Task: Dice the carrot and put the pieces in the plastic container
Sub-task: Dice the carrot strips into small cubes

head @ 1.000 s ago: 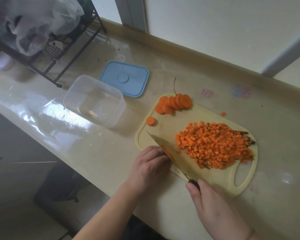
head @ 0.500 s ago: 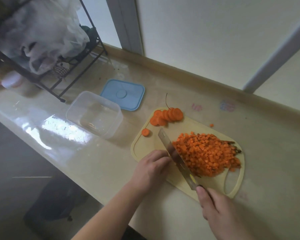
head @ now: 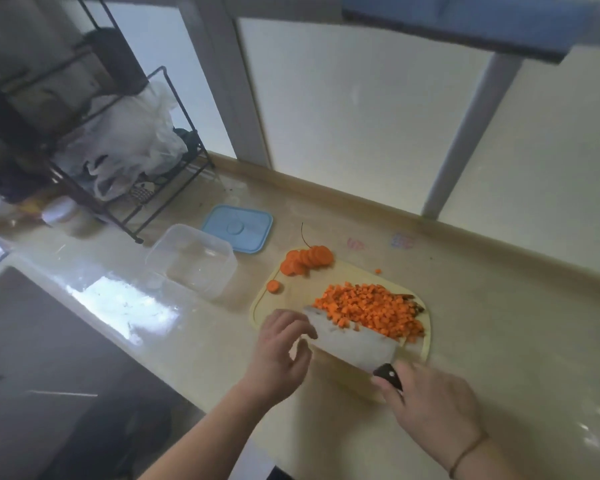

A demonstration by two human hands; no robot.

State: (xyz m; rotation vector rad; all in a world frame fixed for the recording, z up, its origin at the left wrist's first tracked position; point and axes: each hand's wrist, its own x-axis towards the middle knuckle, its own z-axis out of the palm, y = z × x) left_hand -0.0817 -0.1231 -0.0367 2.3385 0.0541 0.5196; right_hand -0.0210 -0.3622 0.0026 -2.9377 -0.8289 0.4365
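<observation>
Two hands work over a glossy cream bench (head: 499, 341) that runs along a pale wall with grey uprights; window light glares off the bench at nine o'clock from the cutting board. A black wire rack (head: 125, 188) stands at the bench's far left, stuffed with crumpled plastic bags (head: 132, 140).

The clear plastic container (head: 192, 260) sits at ten o'clock from the board, just beside it, upright with no carrot inside. Its blue lid (head: 238, 228) lies flat on the bench at one o'clock from the container, close behind it.

The pale yellow cutting board (head: 291, 296) carries a heap of diced carrot (head: 371, 310) across its middle and right. A fanned row of carrot slices (head: 307, 259) rests at the board's twelve o'clock corner, with one loose slice (head: 273, 286) at ten o'clock on the board's edge. A single stray cube (head: 378, 271) lies on the bench just past the board's far rim.

The right hand (head: 433, 407) grips the black handle of a cleaver (head: 354, 342), its fingers curled around it; the broad blade lies tilted against the near side of the diced heap, some cubes resting on it. The left hand (head: 281, 355) is at the blade's tip end, fingers loosely bent and spread, fingertips at the blade's edge; whether they press on it is unclear. A thin cord bracelet (head: 465, 455) circles the right wrist.
</observation>
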